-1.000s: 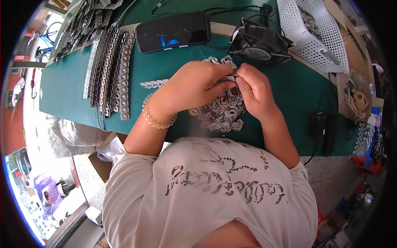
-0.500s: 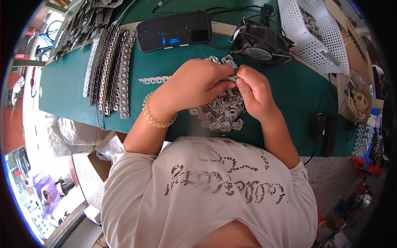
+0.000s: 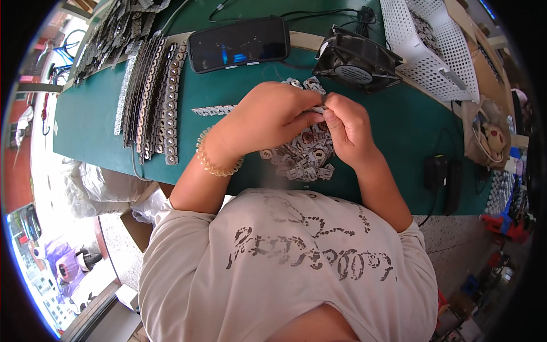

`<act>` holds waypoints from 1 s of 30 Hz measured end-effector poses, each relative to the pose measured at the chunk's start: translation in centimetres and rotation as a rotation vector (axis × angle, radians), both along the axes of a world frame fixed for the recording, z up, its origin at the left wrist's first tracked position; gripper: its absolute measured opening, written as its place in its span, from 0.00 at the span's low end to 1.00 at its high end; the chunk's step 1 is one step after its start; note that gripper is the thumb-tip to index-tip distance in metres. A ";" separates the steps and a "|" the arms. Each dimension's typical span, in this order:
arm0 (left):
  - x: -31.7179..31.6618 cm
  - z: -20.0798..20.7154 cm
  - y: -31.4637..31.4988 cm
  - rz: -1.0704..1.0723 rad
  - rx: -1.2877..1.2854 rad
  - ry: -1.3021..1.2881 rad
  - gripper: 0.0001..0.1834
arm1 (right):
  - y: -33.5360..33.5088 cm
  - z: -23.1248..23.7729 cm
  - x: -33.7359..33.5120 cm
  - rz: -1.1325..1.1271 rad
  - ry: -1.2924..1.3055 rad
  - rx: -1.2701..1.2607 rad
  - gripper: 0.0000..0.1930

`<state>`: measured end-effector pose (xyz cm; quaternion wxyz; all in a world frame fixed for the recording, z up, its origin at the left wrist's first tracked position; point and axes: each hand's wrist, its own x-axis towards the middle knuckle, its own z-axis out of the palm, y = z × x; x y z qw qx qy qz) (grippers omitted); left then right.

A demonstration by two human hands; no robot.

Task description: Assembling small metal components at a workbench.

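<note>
My left hand (image 3: 272, 114), with a coiled clear band at the wrist, is closed around a strip of small grey linked pieces (image 3: 213, 110). One end of that strip sticks out to the left, past my left hand. My right hand (image 3: 348, 126) pinches at the strip's right end, thumb against fingers, close to my left fingertips. Whether a separate loose piece is between the right fingers is hidden. Below and between both hands lies a heap of loose small grey pieces (image 3: 307, 157), some with copper-coloured centres.
On the green table (image 3: 91, 131), finished-looking strips (image 3: 151, 100) lie side by side at left, with more strips (image 3: 117, 34) stacked behind. A dark phone (image 3: 239, 44) and a black fan (image 3: 358, 60) stand beyond my hands. A white perforated basket (image 3: 433, 51) is far right; a black adapter (image 3: 436, 171) lies right.
My right hand has shifted slightly left, its fingers still pinching at the strip's end. My left hand stays almost in place.
</note>
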<state>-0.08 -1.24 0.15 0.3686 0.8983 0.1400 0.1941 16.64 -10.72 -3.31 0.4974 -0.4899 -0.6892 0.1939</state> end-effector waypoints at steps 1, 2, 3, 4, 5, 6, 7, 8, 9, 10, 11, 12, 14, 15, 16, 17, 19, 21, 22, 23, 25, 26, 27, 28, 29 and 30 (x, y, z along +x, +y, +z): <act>0.1 0.1 -0.1 0.004 -0.002 0.000 0.07 | 0.0 0.0 0.0 -0.008 0.002 0.019 0.06; 0.1 0.2 -0.1 0.009 -0.005 0.000 0.07 | 0.0 0.0 0.1 -0.016 0.003 0.038 0.06; 0.0 0.2 -0.1 0.018 -0.008 -0.009 0.07 | 0.0 -0.1 0.2 -0.034 0.009 0.028 0.06; 0.0 0.3 -0.1 0.027 -0.011 -0.017 0.07 | -0.1 -0.2 0.2 -0.051 0.014 0.018 0.06; -0.1 0.4 -0.1 0.037 -0.014 -0.026 0.08 | -0.2 -0.3 0.3 -0.068 0.019 0.008 0.06; -0.3 0.4 0.0 0.044 0.000 -0.009 0.08 | -0.2 -0.4 0.6 -0.093 0.045 0.007 0.07; -0.5 0.4 0.2 0.051 0.013 0.009 0.07 | -0.2 -0.5 0.8 -0.117 0.070 0.007 0.07; -0.5 0.4 0.3 0.059 0.026 0.026 0.07 | -0.2 -0.6 1.0 -0.142 0.096 0.006 0.07; -0.5 0.3 0.3 0.054 0.025 0.013 0.07 | -0.2 -0.3 0.9 -0.138 0.088 0.014 0.08; -0.5 0.2 0.3 0.049 0.023 0.001 0.07 | -0.2 -0.3 0.9 -0.126 0.096 0.006 0.07; -0.5 0.2 0.4 0.043 0.022 -0.012 0.07 | -0.2 -0.3 0.9 -0.115 0.104 -0.001 0.07; -0.4 0.2 0.3 0.043 0.009 -0.022 0.07 | -0.3 -0.3 0.8 -0.106 0.112 -0.009 0.07; -0.3 0.2 0.3 0.043 -0.016 -0.040 0.06 | -0.3 -0.3 0.8 -0.105 0.106 -0.016 0.07; -0.3 0.2 0.3 0.037 -0.014 -0.031 0.06 | -0.3 -0.2 0.8 -0.103 0.104 -0.019 0.06; -0.3 0.3 0.3 0.031 -0.011 -0.022 0.06 | -0.3 -0.1 0.8 -0.084 0.089 -0.024 0.06; -0.3 0.3 0.3 0.025 -0.009 -0.014 0.05 | -0.3 0.0 0.9 -0.064 0.074 -0.028 0.06; -0.4 0.2 0.3 0.027 0.007 -0.005 0.05 | -0.2 0.1 0.9 -0.034 0.047 -0.044 0.06; -0.5 0.2 0.4 0.023 0.008 0.001 0.05 | -0.2 0.1 1.0 -0.013 0.022 -0.066 0.06; -0.5 0.2 0.4 0.018 0.002 0.003 0.05 | -0.2 0.1 0.9 -0.016 0.026 -0.053 0.06; -0.5 0.2 0.4 0.013 -0.005 0.005 0.05 | -0.2 0.2 0.7 -0.019 0.030 -0.040 0.06; -0.5 0.2 0.5 0.004 -0.001 0.000 0.04 | -0.2 0.3 0.6 -0.023 0.025 -0.024 0.06; -0.5 0.2 0.5 0.000 0.001 -0.002 0.04 | -0.3 0.2 0.6 -0.023 0.018 -0.022 0.06; -0.4 0.2 0.4 0.002 -0.007 -0.024 0.04 | -0.3 0.2 0.7 -0.021 0.011 -0.020 0.06; -0.4 0.2 0.3 0.005 -0.015 -0.045 0.04 | -0.3 0.2 0.7 -0.019 0.009 -0.018 0.06; -0.4 0.2 0.2 0.008 -0.024 -0.067 0.04 | -0.3 0.2 0.7 -0.016 0.008 -0.016 0.06; -0.4 0.2 0.2 0.004 -0.020 -0.064 0.04 | -0.3 0.2 0.7 -0.014 0.006 -0.014 0.06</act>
